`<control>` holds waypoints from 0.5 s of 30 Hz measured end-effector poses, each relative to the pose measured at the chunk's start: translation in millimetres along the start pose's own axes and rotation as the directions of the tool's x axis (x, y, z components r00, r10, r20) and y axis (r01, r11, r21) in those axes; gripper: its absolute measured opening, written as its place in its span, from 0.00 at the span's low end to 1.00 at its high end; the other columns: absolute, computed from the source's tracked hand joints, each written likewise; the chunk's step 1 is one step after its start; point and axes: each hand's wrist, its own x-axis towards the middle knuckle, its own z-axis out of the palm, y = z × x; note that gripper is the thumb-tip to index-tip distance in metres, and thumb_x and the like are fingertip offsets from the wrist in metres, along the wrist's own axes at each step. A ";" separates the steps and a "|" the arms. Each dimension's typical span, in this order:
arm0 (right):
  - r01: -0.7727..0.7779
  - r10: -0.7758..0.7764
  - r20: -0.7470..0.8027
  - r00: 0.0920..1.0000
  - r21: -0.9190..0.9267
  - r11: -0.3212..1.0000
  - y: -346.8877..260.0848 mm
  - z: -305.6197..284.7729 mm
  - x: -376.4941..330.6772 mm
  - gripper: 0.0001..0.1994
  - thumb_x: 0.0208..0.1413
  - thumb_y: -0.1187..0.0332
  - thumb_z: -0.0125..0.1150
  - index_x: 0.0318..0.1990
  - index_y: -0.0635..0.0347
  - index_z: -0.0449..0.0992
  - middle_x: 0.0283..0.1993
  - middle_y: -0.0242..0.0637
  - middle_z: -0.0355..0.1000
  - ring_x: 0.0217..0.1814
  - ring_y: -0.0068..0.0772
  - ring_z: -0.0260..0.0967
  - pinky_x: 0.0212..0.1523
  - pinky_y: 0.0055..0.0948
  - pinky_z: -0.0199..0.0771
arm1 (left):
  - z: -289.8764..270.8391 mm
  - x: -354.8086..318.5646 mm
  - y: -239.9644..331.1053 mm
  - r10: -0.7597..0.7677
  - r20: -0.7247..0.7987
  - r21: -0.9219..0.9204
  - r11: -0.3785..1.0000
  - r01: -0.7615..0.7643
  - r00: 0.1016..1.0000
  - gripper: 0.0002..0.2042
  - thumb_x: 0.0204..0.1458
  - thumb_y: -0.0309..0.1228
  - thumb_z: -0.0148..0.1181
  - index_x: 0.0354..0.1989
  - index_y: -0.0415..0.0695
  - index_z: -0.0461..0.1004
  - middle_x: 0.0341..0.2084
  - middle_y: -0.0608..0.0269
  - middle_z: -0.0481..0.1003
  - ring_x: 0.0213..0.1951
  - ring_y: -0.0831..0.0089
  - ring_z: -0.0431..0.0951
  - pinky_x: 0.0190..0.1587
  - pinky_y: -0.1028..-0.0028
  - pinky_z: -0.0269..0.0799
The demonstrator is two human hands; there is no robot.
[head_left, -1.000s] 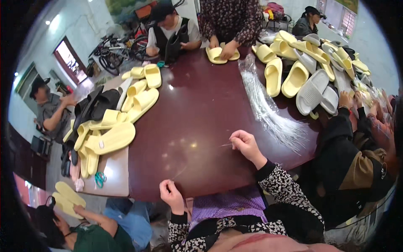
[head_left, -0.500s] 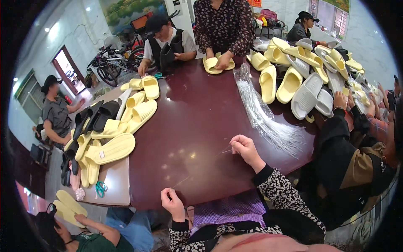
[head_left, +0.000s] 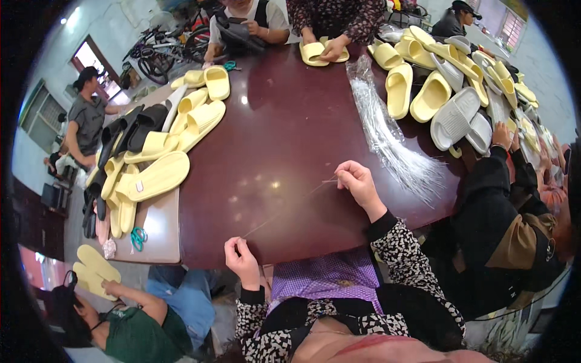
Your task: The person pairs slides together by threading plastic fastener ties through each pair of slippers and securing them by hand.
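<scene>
Thin pale strand [head_left: 261,225]: over the near part of the dark red table [head_left: 272,133], running slantwise from left hand [head_left: 242,263] up to right hand [head_left: 360,184]; faint midway, unbroken run impossible to confirm. Handling, as judged: best drawn straight with light, even tension, pinched near both ends and held clear of the tabletop; too hard a pull likely to slip or kink so fine a piece; worth checking against the dark surface for a second strand clinging alongside. Left hand: at the near table edge, thumb and forefinger in a narrow pinch on the lower end, remaining fingers loosely curled. Right hand: above the tabletop, thumb and forefinger pressed together on the upper end, a short tail showing past the fingertips, other fingers folded. Nearby: loose bundle of similar strands [head_left: 399,148], partly in clear wrap, just beyond right hand; yellow and grey slippers [head_left: 433,95], heaped farther off; teal scissors [head_left: 138,238], well apart, on the left.
</scene>
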 end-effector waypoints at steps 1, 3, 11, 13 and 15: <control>-0.014 0.014 0.012 1.000 0.003 1.000 0.6 1.1 -0.6 0.03 0.57 0.73 0.54 0.35 0.62 0.73 0.25 0.27 0.68 0.25 0.15 0.65 0.27 0.15 0.62 | -1.8 0.0 -0.2 -0.012 -0.008 0.012 1.000 0.012 1.000 0.04 0.59 0.24 0.49 0.36 0.37 0.69 0.28 0.64 0.70 0.31 0.78 0.69 0.36 0.78 0.67; -0.010 0.010 0.017 1.000 -0.014 1.000 1.2 -0.6 -0.6 0.03 0.57 0.74 0.54 0.35 0.63 0.73 0.27 0.27 0.69 0.27 0.15 0.65 0.29 0.14 0.63 | -2.2 1.0 -0.8 -0.003 -0.004 -0.002 1.000 0.003 1.000 0.04 0.59 0.24 0.49 0.35 0.38 0.69 0.28 0.65 0.70 0.31 0.78 0.69 0.36 0.79 0.67; 0.207 -0.204 0.035 0.978 -0.186 0.960 9.3 -0.1 8.0 0.01 0.54 0.77 0.55 0.33 0.64 0.73 0.35 0.30 0.71 0.41 0.22 0.67 0.45 0.24 0.68 | -4.5 3.6 5.5 -0.069 -0.006 -0.111 0.992 0.067 0.998 0.04 0.59 0.25 0.49 0.34 0.38 0.69 0.28 0.65 0.71 0.29 0.79 0.69 0.35 0.79 0.67; 0.297 -0.290 0.065 0.955 -0.233 0.926 10.9 -1.4 10.5 0.01 0.53 0.78 0.56 0.32 0.64 0.73 0.36 0.30 0.71 0.43 0.24 0.67 0.48 0.26 0.68 | -7.2 6.1 8.8 -0.088 -0.013 -0.135 0.987 0.086 0.996 0.04 0.59 0.25 0.49 0.34 0.39 0.69 0.28 0.65 0.71 0.29 0.79 0.70 0.35 0.79 0.68; 0.374 -0.354 0.122 0.927 -0.360 0.855 11.7 -3.4 10.6 0.02 0.51 0.79 0.58 0.30 0.63 0.73 0.36 0.33 0.71 0.46 0.29 0.67 0.51 0.29 0.67 | -14.0 9.3 9.6 -0.170 0.007 -0.241 0.956 0.167 0.985 0.04 0.59 0.25 0.48 0.34 0.39 0.69 0.28 0.64 0.72 0.28 0.79 0.69 0.34 0.79 0.68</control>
